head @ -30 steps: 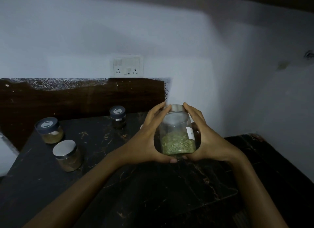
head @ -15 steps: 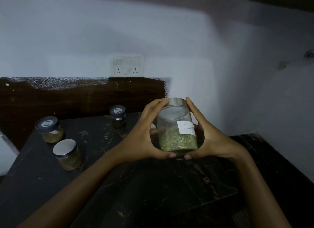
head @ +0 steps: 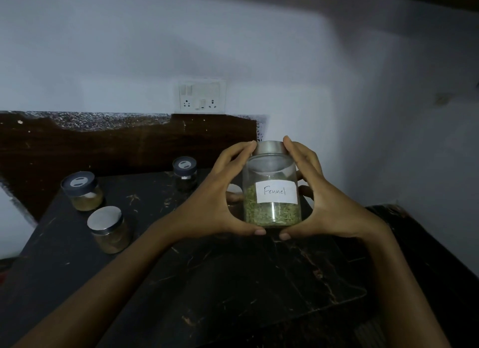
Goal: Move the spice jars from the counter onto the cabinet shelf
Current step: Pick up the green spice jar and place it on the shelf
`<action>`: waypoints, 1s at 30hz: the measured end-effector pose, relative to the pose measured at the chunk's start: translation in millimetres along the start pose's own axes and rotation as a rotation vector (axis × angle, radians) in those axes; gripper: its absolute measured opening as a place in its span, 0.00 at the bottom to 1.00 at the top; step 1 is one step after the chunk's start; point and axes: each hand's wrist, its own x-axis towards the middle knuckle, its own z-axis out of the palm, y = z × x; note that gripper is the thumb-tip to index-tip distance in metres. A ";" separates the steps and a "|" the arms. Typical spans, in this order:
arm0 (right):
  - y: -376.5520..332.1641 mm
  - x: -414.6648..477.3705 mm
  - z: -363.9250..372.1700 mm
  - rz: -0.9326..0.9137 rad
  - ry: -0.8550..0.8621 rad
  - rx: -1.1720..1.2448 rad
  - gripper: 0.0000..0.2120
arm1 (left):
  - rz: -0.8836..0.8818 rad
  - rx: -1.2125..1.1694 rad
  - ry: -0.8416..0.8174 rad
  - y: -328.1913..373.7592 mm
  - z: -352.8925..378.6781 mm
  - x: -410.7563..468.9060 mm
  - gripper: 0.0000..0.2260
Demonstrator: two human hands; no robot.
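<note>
A clear glass jar [head: 271,210] with a silver lid, green fennel inside and a white label reading "Fennel" is held upright above the dark counter [head: 233,283]. My left hand [head: 215,199] grips its left side and my right hand [head: 324,199] grips its right side, thumbs under the base. Three more spice jars stand on the counter at the left: a silver-lidded jar [head: 110,229], a dark-lidded jar of yellowish powder [head: 83,191], and a small dark-lidded jar [head: 184,173] at the back. No cabinet shelf shows in view.
A white wall socket plate [head: 202,96] sits on the pale wall above a dark brown backsplash [head: 103,145]. A small pale object [head: 234,189] shows behind my left hand. The counter's right edge drops off near a darker lower surface [head: 427,257].
Both hands have lifted the fennel jar a little and turned it, so the label now faces me fully. The other jars have stayed put.
</note>
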 end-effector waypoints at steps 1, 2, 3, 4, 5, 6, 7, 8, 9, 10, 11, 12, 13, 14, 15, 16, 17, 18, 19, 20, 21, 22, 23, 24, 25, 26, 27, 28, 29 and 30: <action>-1.3 0.5 -0.7 -0.004 -0.007 0.002 0.61 | -0.002 -0.003 -0.004 0.7 -1.6 -0.6 0.54; -2.2 1.1 -1.1 -0.007 -0.014 0.004 0.61 | -0.002 -0.004 -0.007 1.2 -3.1 -1.2 0.54; -2.9 2.1 -1.3 -0.010 -0.018 0.003 0.60 | 0.000 -0.003 -0.007 0.9 -4.6 -1.6 0.55; -3.6 3.1 -1.5 -0.012 -0.019 0.002 0.60 | 0.002 0.003 -0.005 0.7 -6.3 -2.1 0.55; -4.4 4.2 -1.4 -0.015 -0.018 0.002 0.61 | 0.003 0.013 -0.004 0.7 -7.8 -2.3 0.55; -5.2 6.0 -1.3 -0.018 -0.016 0.001 0.61 | 0.005 0.024 0.000 0.6 -9.8 -2.3 0.55; -6.4 8.3 -1.3 -0.022 -0.014 -0.002 0.61 | 0.007 0.026 0.004 0.7 -12.0 -2.2 0.54; -7.6 11.1 -1.6 -0.028 -0.013 -0.008 0.61 | 0.007 0.018 0.005 1.3 -14.4 -1.7 0.54; -9.4 14.2 -2.1 -0.037 -0.013 -0.017 0.61 | 0.009 0.009 0.006 2.0 -17.5 -1.2 0.54; -11.7 17.5 -2.9 -0.048 -0.012 -0.030 0.61 | 0.011 0.006 0.006 3.1 -20.7 -0.4 0.53; -14.7 21.8 -4.0 -0.057 -0.011 -0.044 0.61 | 0.013 0.008 0.009 4.3 -25.1 1.0 0.53; -18.0 26.2 -4.9 -0.066 -0.008 -0.056 0.61 | 0.015 0.012 0.013 5.4 -30.1 2.1 0.53; -21.7 31.6 -6.3 -0.078 -0.002 -0.068 0.61 | 0.019 0.018 0.021 6.2 -36.5 3.9 0.54; -25.8 37.5 -8.0 -0.092 0.003 -0.078 0.61 | 0.024 0.030 0.030 7.4 -43.7 5.9 0.54; -29.9 43.5 -9.7 -0.104 0.008 -0.088 0.61 | 0.030 0.047 0.041 8.7 -50.7 8.0 0.54; -34.4 51.1 -11.6 -0.120 0.012 -0.098 0.61 | 0.042 0.062 0.051 10.1 -59.1 10.8 0.55; -38.9 58.4 -13.2 -0.135 0.013 -0.107 0.61 | 0.050 0.070 0.059 11.6 -67.0 13.0 0.54; -43.0 66.6 -14.8 -0.152 0.015 -0.113 0.60 | 0.059 0.077 0.066 12.8 -75.8 15.7 0.54; -47.5 75.4 -16.4 -0.165 0.016 -0.113 0.60 | 0.067 0.086 0.071 13.9 -85.3 18.9 0.53; -52.4 82.4 -17.5 -0.174 0.019 -0.111 0.60 | 0.073 0.093 0.074 15.4 -93.8 21.6 0.53; -58.7 91.8 -19.0 -0.188 0.025 -0.118 0.60 | 0.084 0.110 0.078 17.2 -105.1 25.3 0.54; -64.2 101.3 -20.8 -0.201 0.031 -0.130 0.59 | 0.095 0.141 0.081 18.8 -116.7 28.9 0.54; -69.8 112.2 -23.8 -0.217 0.040 -0.146 0.59 | 0.116 0.191 0.087 20.0 -129.8 33.8 0.54; -77.5 124.0 -27.9 -0.232 0.050 -0.160 0.59 | 0.141 0.255 0.097 22.6 -143.6 40.0 0.55; -85.9 133.5 -32.0 -0.238 0.065 -0.171 0.59 | 0.159 0.309 0.107 26.8 -155.3 45.8 0.55; -94.7 144.4 -37.4 -0.257 0.093 -0.184 0.59 | 0.173 0.340 0.119 31.1 -169.1 53.0 0.54; -104.4 158.5 -44.6 -0.288 0.122 -0.196 0.59 | 0.199 0.353 0.129 35.4 -186.2 62.0 0.54; -112.8 169.0 -50.8 -0.308 0.134 -0.203 0.59 | 0.222 0.349 0.131 40.3 -198.6 69.7 0.54; -121.9 178.2 -55.9 -0.326 0.143 -0.213 0.59 | 0.250 0.351 0.126 45.8 -209.4 77.0 0.54; -130.6 188.8 -60.4 -0.350 0.159 -0.223 0.59 | 0.274 0.363 0.125 49.8 -222.6 84.6 0.54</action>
